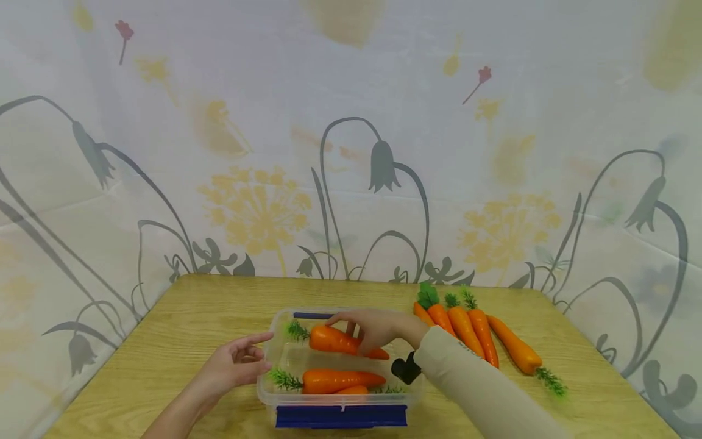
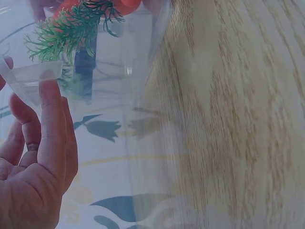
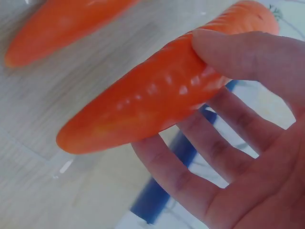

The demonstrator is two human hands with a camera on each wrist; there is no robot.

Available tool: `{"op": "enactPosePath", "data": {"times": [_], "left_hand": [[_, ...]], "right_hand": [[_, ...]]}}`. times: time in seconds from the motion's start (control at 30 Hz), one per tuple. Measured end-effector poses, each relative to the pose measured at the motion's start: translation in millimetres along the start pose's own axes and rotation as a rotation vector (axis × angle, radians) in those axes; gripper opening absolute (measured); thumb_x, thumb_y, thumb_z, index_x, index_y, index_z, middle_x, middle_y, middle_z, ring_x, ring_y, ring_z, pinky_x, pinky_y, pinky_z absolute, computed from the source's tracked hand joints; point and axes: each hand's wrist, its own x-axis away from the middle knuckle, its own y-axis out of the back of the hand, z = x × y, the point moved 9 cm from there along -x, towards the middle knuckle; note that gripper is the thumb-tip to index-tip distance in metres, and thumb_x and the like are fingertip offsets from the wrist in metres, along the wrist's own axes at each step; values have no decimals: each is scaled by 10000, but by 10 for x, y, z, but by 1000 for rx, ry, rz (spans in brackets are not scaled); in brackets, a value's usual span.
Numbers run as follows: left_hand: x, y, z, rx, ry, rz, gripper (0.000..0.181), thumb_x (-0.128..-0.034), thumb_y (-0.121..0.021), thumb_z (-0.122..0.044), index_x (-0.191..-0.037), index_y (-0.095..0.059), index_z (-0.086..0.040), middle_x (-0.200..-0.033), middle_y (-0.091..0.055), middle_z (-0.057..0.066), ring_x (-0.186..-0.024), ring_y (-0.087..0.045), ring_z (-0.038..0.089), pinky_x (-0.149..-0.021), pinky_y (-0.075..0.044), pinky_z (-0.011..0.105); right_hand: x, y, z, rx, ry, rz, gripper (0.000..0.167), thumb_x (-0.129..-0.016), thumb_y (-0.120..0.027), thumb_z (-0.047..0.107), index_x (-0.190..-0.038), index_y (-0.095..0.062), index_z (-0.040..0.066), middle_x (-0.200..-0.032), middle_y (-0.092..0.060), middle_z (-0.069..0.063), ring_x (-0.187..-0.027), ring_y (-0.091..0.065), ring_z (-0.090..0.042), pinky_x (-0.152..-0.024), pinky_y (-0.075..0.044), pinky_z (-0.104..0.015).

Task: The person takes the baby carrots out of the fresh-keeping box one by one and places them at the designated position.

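A clear plastic box [image 1: 307, 399] with blue latches stands at the table's front. In it, my right hand [image 1: 375, 329] holds a carrot [image 1: 333, 340] near the back wall, its green top pointing left. The right wrist view shows thumb and fingers of that hand [image 3: 257, 157] around the carrot [image 3: 143, 95]. Another carrot [image 1: 334, 381] lies along the front side of the box, partly over a further orange one [image 1: 353, 390]. My left hand [image 1: 233, 366] touches the box's left rim with its fingertips; in the left wrist view the hand [image 2: 43, 157] is beside the clear wall [image 2: 128, 71].
Several carrots [image 1: 465, 326] lie together on the wooden table [image 1: 208, 305] to the right of the box, most with green tops pointing away. One carrot [image 1: 515, 346] there points its top toward the front right. A patterned cloth [image 1: 351, 91] hangs behind the table.
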Motion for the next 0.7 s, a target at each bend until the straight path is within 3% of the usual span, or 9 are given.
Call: {"op": "enactPosePath", "data": {"times": [0.27,0.7], "left_hand": [[-17,0,12,15,-8,26,674,-862,-682,-185,-1408,-352,31,-1024,-486,110,-943,-519,190,-783,-508,371],[-12,-1,9,7,12,21,676,-853,-693,-199,-1404,-368,22,-1020,-489,101,-931,-527,185,-776,-510,368]], "right_hand": [[178,181,115,-42,2,-74,720,-773,-700,-22,-1387,-397,200,-1034,-552,-19,-819,-597,-123,-709,-498,-229],[522,308,156,-111,22,-188,725,-799,-672,18,-1424,-338,174,-1055,-519,-27,-853,-592,-150,-732,-497,-261]]}}
